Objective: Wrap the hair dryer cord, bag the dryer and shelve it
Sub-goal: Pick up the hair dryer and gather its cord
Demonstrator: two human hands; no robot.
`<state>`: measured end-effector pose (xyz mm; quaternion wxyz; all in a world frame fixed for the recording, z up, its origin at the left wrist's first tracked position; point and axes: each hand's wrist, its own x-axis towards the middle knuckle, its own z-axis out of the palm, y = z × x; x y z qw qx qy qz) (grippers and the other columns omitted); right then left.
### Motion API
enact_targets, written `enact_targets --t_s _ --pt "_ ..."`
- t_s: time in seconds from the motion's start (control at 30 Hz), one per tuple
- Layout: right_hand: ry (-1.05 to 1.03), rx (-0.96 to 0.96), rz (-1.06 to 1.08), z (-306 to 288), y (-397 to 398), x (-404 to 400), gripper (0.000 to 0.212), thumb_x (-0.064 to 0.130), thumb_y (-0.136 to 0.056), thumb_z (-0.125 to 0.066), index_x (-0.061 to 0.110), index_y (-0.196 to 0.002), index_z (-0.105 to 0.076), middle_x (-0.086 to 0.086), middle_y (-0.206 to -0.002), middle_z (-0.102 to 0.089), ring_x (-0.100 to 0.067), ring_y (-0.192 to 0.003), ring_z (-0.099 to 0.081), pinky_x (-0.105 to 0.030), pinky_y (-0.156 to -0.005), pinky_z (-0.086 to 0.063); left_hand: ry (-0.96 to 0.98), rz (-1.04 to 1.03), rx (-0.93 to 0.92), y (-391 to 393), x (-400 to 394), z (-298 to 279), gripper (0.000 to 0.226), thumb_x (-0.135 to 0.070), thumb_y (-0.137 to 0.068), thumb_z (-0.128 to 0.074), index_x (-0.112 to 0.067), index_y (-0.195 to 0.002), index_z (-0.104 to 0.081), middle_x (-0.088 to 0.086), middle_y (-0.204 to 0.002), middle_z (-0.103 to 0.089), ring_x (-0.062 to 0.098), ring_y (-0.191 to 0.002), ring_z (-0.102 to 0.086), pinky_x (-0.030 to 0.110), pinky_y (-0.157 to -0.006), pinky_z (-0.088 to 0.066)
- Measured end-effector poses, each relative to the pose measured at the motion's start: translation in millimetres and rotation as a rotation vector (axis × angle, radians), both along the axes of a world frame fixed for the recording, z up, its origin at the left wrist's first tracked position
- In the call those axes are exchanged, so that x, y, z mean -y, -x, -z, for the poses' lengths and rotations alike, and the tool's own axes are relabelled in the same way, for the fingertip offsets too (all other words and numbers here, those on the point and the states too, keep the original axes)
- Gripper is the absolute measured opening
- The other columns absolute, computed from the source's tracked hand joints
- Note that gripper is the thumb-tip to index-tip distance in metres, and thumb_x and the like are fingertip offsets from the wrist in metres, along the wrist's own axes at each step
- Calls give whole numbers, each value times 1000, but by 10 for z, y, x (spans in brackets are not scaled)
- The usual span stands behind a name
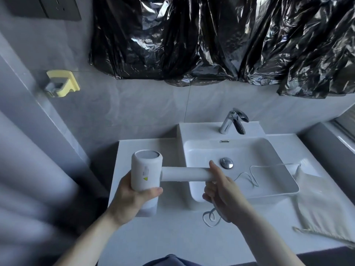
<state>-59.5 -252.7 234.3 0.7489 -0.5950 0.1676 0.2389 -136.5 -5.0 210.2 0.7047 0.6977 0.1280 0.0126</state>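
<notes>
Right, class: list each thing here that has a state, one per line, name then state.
White plastic hair dryer: held level by both hands.
Thin white cord: unwrapped, trailing into the basin.
White ceramic basin: looks dry, chrome plug down.
Chrome tap: off.
Left hand: grips barrel.
Right hand: grips handle end.

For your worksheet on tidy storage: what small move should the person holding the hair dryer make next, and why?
Probably draw in the cord and loop it round the handle: the right hand grips that handle's end, and the cord trails loose across the sink.
</notes>
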Motion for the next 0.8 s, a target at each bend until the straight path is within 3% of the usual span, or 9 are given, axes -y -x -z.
enact_targets --t_s 0.07,0.13,0.23,0.33,0.43,0.5,0.6,0.7,0.8 --pt "-120 -30 -72 -70 -2 73 44 57 -96 -65 25 -76 -42 5 -63 -17 -12 -48 -21 -24 -46 -34 59 -61 -3 -10 -31 -74 61 -36 -48 -92 -3 -96 -74 26 -88 -74 26 -77 -71 39 -68 -53" --pt "-62 50 -237 -128 4 239 41 58 -90 -70 19 -87 -58 5 -63 -23 -12 -49 -26 -23 -46 -40 110 -93 -9 -9 -63 -139 63 -39 -41 -93 -10 -95 -78 29 -98 -74 29 -82 -72 45 -73 -52" --pt "299 224 -574 -176 46 561 34 42 -90 -81 20 -115 -78 1 -63 -40 -16 -53 -45 -29 -58 -57 261 -163 -20 -45 -101 -239 43 -37 -48 -85 -21 -87 -83 20 -94 -76 27 -81 -73 44 -78 -51" --pt "718 281 -760 -191 93 829 27 46 -92 -79 19 -97 -80 6 -57 -48 -10 -51 -52 -29 -58 -59 263 -206 -1 -101 -128 -292 36 -36 -49 -83 -25 -84 -84 7 -90 -79 24 -79 -74 42 -78 -52" --pt "1167 353 -720 -134 121 1110 35 56 -90 -73 23 -76 -75 12 -51 -59 -3 -47 -53 -22 -52 -43 239 -219 11 -132 -54 -358 36 -36 -51 -83 -25 -86 -83 4 -92 -80 28 -84 -73 46 -81 -52" --pt "1353 373 -629 -109 155 1301 40 57 -88 -70 23 -68 -71 6 -62 -67 -7 -59 -62 -28 -57 -49 234 -251 14 -171 -3 -389 41 -35 -51 -83 -20 -89 -82 5 -92 -78 29 -83 -72 45 -80 -52" --pt "1446 366 -542 -164 235 1671 41 53 -91 -67 17 -72 -75 -1 -64 -71 -15 -62 -67 -29 -58 -51 311 -320 2 -244 81 -464 46 -36 -57 -82 -16 -98 -77 11 -98 -74 25 -80 -69 37 -75 -49" --pt "1433 341 -473 -179 401 2113 46 48 -95 -67 14 -65 -74 4 -47 -63 -11 -50 -59 -25 -50 -41 335 -404 1 -322 217 -587 14 -30 -82 -72 -20 -92 -74 -2 -82 -76 17 -77 -70 32 -72 -50" --pt "1418 240 -479 -136 584 2555 47 46 -93 -66 9 -66 -73 5 -40 -57 -14 -50 -60 -25 -49 -40 309 -421 14 -381 473 -648 9 -28 -86 -68 -22 -89 -73 -3 -85 -70 9 -68 -70 30 -71 -50"
